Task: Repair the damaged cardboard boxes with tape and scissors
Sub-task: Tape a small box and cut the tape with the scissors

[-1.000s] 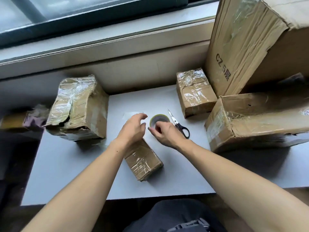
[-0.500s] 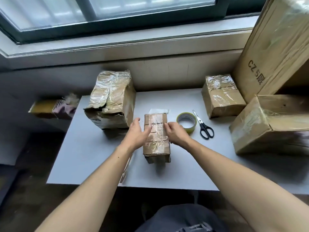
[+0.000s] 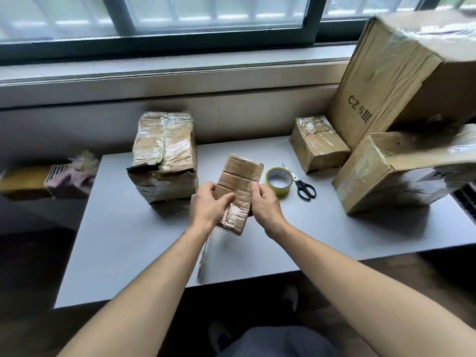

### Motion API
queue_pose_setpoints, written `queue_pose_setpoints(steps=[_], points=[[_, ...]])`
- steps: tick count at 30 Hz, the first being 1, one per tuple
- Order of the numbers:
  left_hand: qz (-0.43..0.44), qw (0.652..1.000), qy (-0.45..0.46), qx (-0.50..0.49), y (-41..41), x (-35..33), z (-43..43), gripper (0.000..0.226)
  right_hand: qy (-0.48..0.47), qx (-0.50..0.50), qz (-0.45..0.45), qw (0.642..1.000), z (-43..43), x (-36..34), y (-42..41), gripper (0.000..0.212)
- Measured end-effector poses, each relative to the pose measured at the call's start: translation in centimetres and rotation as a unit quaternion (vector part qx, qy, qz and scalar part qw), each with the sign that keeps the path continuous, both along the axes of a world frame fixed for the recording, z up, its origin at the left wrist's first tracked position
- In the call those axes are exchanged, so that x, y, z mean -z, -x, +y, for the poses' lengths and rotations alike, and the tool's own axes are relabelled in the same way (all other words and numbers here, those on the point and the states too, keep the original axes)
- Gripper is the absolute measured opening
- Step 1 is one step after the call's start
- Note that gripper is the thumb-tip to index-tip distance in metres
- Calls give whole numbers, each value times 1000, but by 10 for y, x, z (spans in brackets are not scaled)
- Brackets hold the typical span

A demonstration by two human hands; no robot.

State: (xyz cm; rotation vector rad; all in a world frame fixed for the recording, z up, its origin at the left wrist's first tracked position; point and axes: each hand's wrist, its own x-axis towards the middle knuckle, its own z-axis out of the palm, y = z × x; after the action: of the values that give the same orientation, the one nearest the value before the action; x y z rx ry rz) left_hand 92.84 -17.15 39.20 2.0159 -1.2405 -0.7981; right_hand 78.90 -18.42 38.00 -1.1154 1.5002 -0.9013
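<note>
Head view, small creased tape-wrapped box [image 3: 238, 186], gripped by left hand [image 3: 207, 206], right hand [image 3: 265, 206]

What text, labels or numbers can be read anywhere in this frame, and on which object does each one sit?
"CZ 5" followed by one Chinese character that looks like "层": printed in dark ink down the side of the large cardboard box at the right.
Tape roll: faint print on the inner core, too small to read.
Small box held in the left hand and right hand: no text shows.
Nothing else is legible.
</note>
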Motion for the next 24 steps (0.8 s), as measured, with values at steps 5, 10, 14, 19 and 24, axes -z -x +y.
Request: queue_pose_setpoints(steps=[5,10,14,19,24], points=[[37,999,25,-27,5,-10,-13,21,-3,-101,-15,995,5,3,5,66],[-27,999,35,1,13,-23,-18,24,26,-86,23,996,-6,-7,14,7],[31,999,10,39,15,-29,-19,28,-42,-98,22,994,-26,-14,35,44],[185,971,-44,144,20,-44,-11,26,-187,-55,-103,975,-47,-29,59,41],[120,989,-2,86,33,-39,-16,16,-175,-91,-182,963,-47,-31,53,60]])
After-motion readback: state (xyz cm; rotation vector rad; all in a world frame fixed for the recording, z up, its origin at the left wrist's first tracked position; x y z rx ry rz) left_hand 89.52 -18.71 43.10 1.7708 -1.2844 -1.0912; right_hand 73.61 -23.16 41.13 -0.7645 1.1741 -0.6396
